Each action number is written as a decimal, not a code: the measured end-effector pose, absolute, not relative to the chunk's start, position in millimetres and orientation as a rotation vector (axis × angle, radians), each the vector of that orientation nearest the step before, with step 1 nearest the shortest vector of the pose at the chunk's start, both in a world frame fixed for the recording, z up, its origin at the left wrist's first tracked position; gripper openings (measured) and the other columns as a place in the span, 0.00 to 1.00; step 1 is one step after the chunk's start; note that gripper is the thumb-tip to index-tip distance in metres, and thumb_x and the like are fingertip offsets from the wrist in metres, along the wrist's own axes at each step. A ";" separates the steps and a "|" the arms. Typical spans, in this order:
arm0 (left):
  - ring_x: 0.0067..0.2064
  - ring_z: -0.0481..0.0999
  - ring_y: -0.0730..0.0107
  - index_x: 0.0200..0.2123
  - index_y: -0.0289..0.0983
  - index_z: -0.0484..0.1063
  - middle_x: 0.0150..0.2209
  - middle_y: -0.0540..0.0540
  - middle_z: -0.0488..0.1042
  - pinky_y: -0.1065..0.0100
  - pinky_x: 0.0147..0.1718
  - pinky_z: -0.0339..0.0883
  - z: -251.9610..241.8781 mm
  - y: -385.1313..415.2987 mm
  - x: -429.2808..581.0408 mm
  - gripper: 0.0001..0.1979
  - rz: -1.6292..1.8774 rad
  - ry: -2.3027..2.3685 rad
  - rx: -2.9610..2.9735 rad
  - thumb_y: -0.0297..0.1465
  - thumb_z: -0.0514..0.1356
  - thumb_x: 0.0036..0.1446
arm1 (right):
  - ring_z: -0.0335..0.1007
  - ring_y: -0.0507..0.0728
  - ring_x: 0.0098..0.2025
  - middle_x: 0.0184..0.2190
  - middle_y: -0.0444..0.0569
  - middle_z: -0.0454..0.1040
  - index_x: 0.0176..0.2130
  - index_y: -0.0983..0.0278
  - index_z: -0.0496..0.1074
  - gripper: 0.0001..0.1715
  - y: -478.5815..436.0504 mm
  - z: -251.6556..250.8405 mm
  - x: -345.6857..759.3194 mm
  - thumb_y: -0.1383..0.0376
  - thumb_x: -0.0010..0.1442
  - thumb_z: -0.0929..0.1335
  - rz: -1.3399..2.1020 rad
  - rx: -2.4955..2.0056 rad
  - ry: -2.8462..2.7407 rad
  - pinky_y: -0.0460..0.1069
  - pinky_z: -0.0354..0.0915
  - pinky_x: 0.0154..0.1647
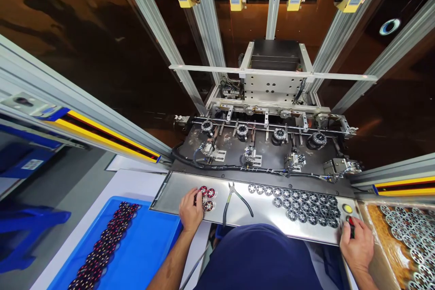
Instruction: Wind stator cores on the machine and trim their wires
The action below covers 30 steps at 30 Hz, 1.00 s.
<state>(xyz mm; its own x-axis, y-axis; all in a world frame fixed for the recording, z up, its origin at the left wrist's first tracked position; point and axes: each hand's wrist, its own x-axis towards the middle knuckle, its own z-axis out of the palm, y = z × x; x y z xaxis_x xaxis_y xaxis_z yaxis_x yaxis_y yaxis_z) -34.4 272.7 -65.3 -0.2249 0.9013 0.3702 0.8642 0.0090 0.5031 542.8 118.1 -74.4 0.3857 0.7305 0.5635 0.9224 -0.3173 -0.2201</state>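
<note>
Below the large machine (268, 154), the blue tray (142, 249) at lower left carries many dark-red wheels, probably finished, whereas grey wheels (311, 208) in the box (378, 218) at lower right and on the metal shelf (265, 214) seem still waiting. The left hand (190, 210), lower centre, seems pinching a dark wheel (195, 199) beside red wheels (209, 206); the right hand (357, 242), lower right, curls at a red button (351, 220), its grip I cannot tell.

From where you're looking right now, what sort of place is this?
Probably a factory workstation: a metal-framed machine stands behind a steel ledge bearing rows of round metal parts, with a blue tray of red-and-black parts alongside.
</note>
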 end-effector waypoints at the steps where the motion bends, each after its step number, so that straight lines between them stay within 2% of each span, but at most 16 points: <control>1: 0.51 0.76 0.53 0.43 0.38 0.76 0.48 0.38 0.79 0.52 0.52 0.67 -65.1 272.7 -34.4 0.16 1.016 2.189 1.919 0.39 0.52 0.68 | 0.69 0.67 0.49 0.46 0.67 0.74 0.49 0.77 0.75 0.31 118.1 -74.3 543.0 0.53 0.66 0.61 -0.500 -2.141 -1.419 0.60 0.65 0.50; 30: 0.51 0.76 0.53 0.43 0.38 0.76 0.48 0.38 0.79 0.53 0.52 0.67 -63.9 273.5 -32.7 0.15 1.020 2.188 1.889 0.40 0.52 0.68 | 0.71 0.69 0.48 0.44 0.66 0.75 0.49 0.75 0.75 0.31 118.2 -72.5 544.0 0.52 0.65 0.61 -0.469 -2.154 -1.421 0.60 0.66 0.48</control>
<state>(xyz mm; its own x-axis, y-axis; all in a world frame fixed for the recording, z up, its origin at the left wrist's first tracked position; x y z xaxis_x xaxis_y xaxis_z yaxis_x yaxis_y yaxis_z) -32.7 273.5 -63.9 -0.2385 0.9039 0.3552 0.8532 0.0203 0.5212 544.0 118.2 -72.5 0.3918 0.7426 0.5432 0.9200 -0.3199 -0.2262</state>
